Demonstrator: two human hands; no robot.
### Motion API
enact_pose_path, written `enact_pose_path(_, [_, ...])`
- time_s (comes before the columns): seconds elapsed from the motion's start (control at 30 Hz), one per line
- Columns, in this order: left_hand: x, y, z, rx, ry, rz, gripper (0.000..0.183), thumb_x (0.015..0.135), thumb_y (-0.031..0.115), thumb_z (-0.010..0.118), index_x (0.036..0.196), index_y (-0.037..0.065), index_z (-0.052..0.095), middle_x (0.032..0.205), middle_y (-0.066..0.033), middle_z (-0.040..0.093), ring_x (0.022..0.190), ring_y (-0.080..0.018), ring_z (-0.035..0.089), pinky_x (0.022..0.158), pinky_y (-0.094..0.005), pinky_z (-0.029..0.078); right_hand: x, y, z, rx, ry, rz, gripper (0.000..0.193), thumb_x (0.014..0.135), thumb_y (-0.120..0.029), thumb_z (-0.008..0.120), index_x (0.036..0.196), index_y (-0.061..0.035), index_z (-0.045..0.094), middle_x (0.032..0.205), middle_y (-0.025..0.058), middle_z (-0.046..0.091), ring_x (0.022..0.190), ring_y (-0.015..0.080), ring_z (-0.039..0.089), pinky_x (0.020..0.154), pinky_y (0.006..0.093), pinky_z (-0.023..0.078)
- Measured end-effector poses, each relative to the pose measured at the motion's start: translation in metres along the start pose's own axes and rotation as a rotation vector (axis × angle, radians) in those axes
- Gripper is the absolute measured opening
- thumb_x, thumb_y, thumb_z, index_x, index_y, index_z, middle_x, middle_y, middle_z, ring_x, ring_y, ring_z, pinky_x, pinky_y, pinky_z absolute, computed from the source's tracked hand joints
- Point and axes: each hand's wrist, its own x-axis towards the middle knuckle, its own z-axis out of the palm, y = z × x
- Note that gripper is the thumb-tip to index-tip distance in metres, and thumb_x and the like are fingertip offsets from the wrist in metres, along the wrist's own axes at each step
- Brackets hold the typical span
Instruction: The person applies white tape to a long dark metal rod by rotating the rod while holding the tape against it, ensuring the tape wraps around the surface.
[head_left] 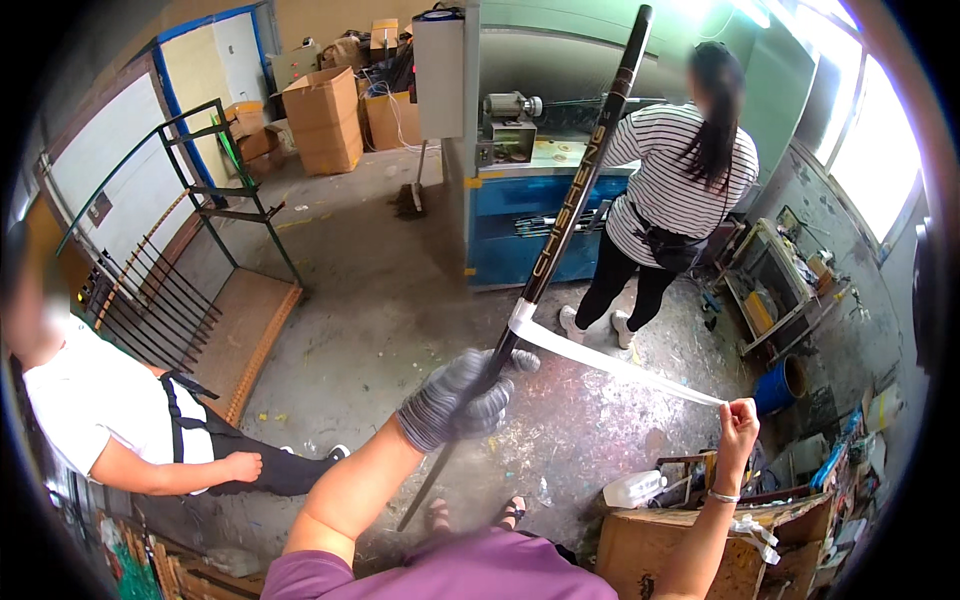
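Pole (551,245), one, with one white strip (620,362)

The grey floor (400,265) is carrying a green-framed cart (250,320), a tall cardboard box (322,122) — and a blue bucket (774,388).

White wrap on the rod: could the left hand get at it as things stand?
Probably yes: the left hand holds the rod just below the wrap, with only bare rod seemingly between them. It would likely have to shift its grip first.
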Motion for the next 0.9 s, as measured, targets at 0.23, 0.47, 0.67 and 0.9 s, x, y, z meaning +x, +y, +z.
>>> enact_pose_path(0.23, [0.002,0.006,-0.004,0.172,0.012,0.094,0.031,0.083,0.025,0.066,0.102,0.005,0.053,0.065,-0.0008,0.050,0.048,-0.0079,0.043,0.043,-0.0219,0.034,-0.001,-0.001,-0.017,-0.047,0.017,0.018,0.021,0.084,-0.004,0.062,0.072,-0.0015,0.046,0.073,-0.0010,0.037,0.065,0.0066,0.034,0.056,0.0208,0.030])
enact_pose_path(0.47, [0.002,0.012,-0.007,0.293,0.212,0.055,0.021,0.086,0.021,0.061,0.099,0.005,0.055,0.061,0.0002,0.046,0.047,-0.0075,0.041,0.042,-0.0212,0.033,0.007,0.031,-0.038,-0.108,0.062,0.024,0.020,0.085,-0.005,0.061,0.072,-0.0007,0.047,0.073,-0.0019,0.037,0.064,0.0059,0.033,0.055,0.0203,0.030])
enact_pose_path(0.67, [0.013,0.012,-0.014,0.295,0.367,0.082,0.017,0.083,0.016,0.064,0.092,0.007,0.053,0.062,0.0010,0.047,0.045,-0.0073,0.041,0.039,-0.0203,0.032,0.016,0.039,-0.049,-0.105,0.077,0.017,0.022,0.087,-0.008,0.061,0.072,-0.0016,0.046,0.072,-0.0024,0.038,0.064,0.0054,0.033,0.055,0.0197,0.030])
enact_pose_path(0.9, [0.013,0.016,-0.022,0.274,0.327,0.011,0.019,0.086,0.019,0.060,0.100,0.006,0.055,0.065,0.0004,0.049,0.047,-0.0066,0.040,0.042,-0.0205,0.034,0.018,0.054,-0.066,-0.127,0.120,0.006,0.021,0.089,-0.012,0.060,0.073,-0.0034,0.048,0.067,-0.0039,0.039,0.062,0.0054,0.033,0.054,0.0207,0.030])
